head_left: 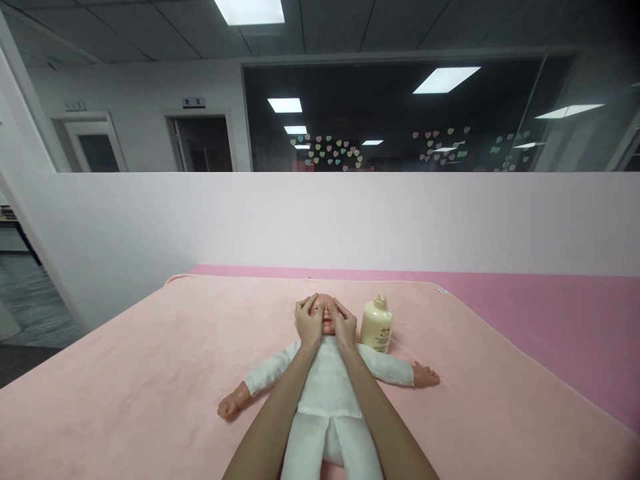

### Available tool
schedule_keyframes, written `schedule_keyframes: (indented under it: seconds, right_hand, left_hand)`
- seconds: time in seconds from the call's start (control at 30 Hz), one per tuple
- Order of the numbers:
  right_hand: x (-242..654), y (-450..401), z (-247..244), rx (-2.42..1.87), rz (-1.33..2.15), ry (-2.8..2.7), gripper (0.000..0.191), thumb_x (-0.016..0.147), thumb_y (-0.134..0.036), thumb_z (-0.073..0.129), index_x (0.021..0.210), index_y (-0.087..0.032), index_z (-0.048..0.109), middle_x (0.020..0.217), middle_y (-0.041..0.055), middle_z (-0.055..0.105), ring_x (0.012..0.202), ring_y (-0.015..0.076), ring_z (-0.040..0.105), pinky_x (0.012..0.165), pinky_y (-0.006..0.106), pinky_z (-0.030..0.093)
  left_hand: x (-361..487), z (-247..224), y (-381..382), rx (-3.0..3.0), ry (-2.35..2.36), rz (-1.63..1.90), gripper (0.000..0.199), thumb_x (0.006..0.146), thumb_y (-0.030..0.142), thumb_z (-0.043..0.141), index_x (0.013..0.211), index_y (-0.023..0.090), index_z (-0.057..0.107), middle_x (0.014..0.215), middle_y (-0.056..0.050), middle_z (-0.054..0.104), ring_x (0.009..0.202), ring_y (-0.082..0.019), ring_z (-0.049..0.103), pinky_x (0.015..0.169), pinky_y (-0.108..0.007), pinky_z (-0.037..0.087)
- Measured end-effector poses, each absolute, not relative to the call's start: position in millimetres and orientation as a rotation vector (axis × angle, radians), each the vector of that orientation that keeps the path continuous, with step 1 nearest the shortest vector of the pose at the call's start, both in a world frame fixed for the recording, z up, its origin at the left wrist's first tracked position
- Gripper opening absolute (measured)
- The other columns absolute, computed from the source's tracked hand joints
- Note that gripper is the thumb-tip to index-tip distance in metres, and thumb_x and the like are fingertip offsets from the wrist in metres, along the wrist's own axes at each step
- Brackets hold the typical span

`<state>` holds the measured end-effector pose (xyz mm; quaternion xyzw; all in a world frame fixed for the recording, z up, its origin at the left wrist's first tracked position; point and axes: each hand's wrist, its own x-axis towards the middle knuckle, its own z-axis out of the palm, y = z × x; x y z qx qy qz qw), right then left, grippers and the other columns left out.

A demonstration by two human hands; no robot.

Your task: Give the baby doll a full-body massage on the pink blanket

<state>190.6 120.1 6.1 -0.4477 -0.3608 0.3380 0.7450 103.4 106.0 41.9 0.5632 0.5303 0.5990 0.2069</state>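
Note:
A baby doll [330, 383] in a white long-sleeved top and white trousers lies on its back, arms spread wide. My left hand [309, 321] cups one side of its head, fingers curved round it and thumb on the face near the eye. On the opposite side, my right hand [345, 323] holds the head in the same way, its thumb by the nose. The doll's mouth shows between my wrists, while its eyes are mostly covered. A pale yellow pump bottle [377, 325] stands upright just right of my right hand, behind the doll's sleeve.
A peach-pink blanket [150, 360] lies under the doll over a pink surface [550, 327]. Behind it rises a low white partition wall [320, 220], with a dark window [390, 100] beyond. Floor [35, 300] shows at the far left.

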Motion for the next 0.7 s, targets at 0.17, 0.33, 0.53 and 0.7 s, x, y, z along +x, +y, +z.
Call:
schedule_keyframes:
  seconds: [0.17,0.33,0.53,0.7]
  right_hand:
    - [194.6,128.1,12.2,-1.120,0.711,-0.758,0.047,0.062,-0.044,0.069,0.095,-0.012,0.071,0.104,0.0109,0.066,0.103,0.0261,0.060,0.093,0.035,0.045]
    - [193.6,115.1,13.0,-1.027,0.905,-0.796,0.044,0.068,-0.046,0.063,0.094,-0.012,0.071,0.098,0.0110,0.068,0.102,0.0271,0.060,0.085,0.034,0.050]
    - [203.3,80.5,3.0,-0.883,0.994,-0.947,0.065,0.062,-0.053,0.069,0.117,-0.017,0.061,0.120,0.0106,0.058,0.112,0.0244,0.055,0.095,0.037,0.045]
    - [210.7,74.2,-2.5,-0.823,0.996,-1.136,0.085,0.050,-0.039,0.081,0.127,-0.019,0.052,0.131,0.0108,0.049,0.121,0.0252,0.047,0.100,0.039,0.040]
  left_hand:
    - [103.1,44.6,118.2,1.498,1.483,1.627,0.032,0.081,0.027,0.046,0.104,0.025,0.068,0.102,-0.006,0.056,0.108,-0.020,0.052,0.096,-0.033,0.040]
    - [101.0,37.0,118.9,1.454,1.414,1.682,0.041,0.084,0.017,0.032,0.102,0.022,0.068,0.106,-0.007,0.057,0.110,-0.017,0.053,0.099,-0.031,0.039]
    - [71.0,8.1,93.6,1.686,1.025,1.496,0.057,0.079,0.041,0.056,0.132,0.024,0.045,0.144,-0.005,0.034,0.134,-0.020,0.029,0.111,-0.035,0.025]
    - [56.1,2.0,82.7,1.710,0.982,1.410,0.062,0.079,0.048,0.056,0.135,0.024,0.042,0.148,-0.005,0.028,0.137,-0.021,0.024,0.112,-0.036,0.022]
